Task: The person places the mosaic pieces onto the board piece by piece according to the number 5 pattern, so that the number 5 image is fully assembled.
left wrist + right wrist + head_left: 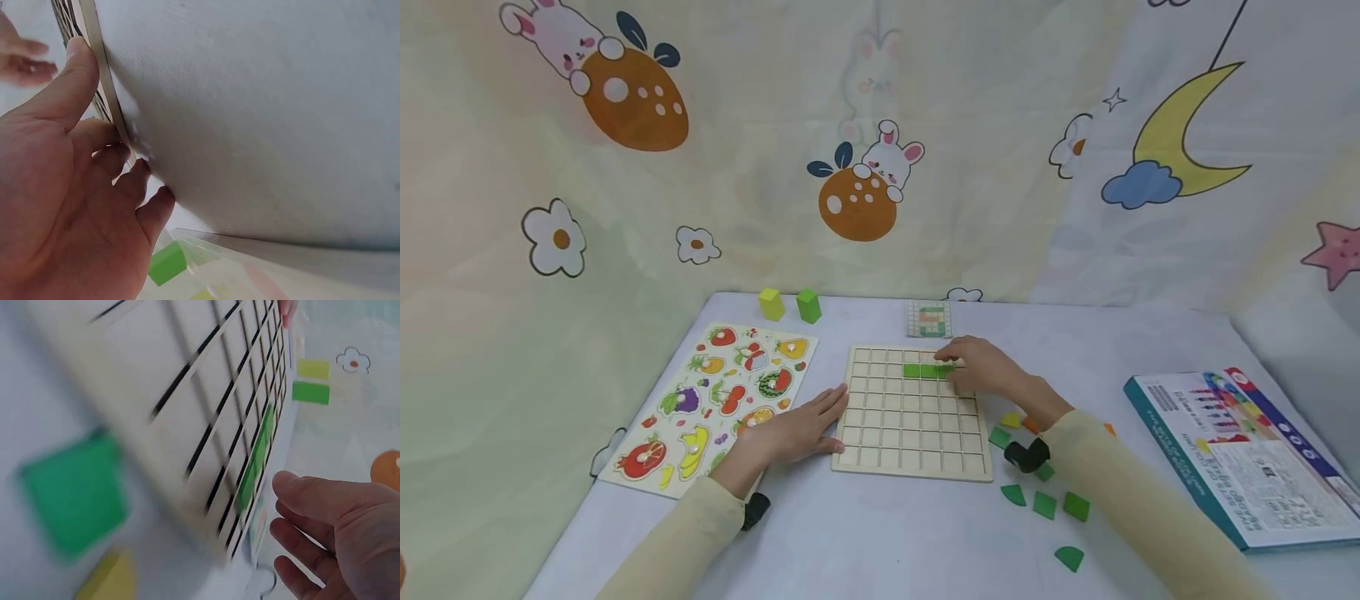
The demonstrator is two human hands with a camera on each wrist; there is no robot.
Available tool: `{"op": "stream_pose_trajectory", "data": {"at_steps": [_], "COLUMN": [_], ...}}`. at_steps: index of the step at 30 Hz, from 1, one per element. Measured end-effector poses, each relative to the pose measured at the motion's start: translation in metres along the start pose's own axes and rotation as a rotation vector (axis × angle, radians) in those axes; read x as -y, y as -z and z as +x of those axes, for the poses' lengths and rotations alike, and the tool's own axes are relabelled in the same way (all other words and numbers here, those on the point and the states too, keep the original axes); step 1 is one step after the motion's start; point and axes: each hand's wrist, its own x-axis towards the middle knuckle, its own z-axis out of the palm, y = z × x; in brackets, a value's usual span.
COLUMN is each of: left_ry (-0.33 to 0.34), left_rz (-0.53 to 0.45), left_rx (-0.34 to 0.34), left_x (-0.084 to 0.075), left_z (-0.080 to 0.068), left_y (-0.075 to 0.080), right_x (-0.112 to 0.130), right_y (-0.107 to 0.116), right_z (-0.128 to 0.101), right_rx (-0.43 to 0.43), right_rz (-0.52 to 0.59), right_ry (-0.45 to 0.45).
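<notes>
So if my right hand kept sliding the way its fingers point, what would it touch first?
Most likely the green tiles already in the wooden grid board: the right hand points left along that row, fingertips about at the nearest tile. Actual contact is unclear.

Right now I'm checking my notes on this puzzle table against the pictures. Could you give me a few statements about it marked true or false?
1. Green tiles sit in the wooden grid board. True.
2. The left hand lifts a tile off the board. False: it rests flat against the board's left edge.
3. The right hand is at the green tiles on the board. True.
4. The fruit puzzle lies right of the board. False: it lies on the left.
5. Loose green pieces lie on the table right of the board. True.
</notes>
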Motion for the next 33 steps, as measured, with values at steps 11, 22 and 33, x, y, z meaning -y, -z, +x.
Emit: {"op": "stream_pose_trajectory", "data": {"at_steps": [11,22,33], "left_ry": [0.0,-0.028,-0.033], "left_rz": [-0.035,-0.041,-0.032], "left_rx": [-0.001,-0.01,-0.017], "left_x": [0.0,0.001,0.0], "left_z": [-0.001,-0.004,-0.005], "left_y": [0.002,0.002,0.001], "right_x": [-0.078,-0.101,-0.101], "right_y": [0.02,0.016,0.004], "right_z": [-0.105,-0.148,-0.146], "right_rx": [0.023,0.011,-0.081], "right_rz": [-0.017,-0.017,-0.066], "right_ry": [-0.184,-0.125,-0.124]}}
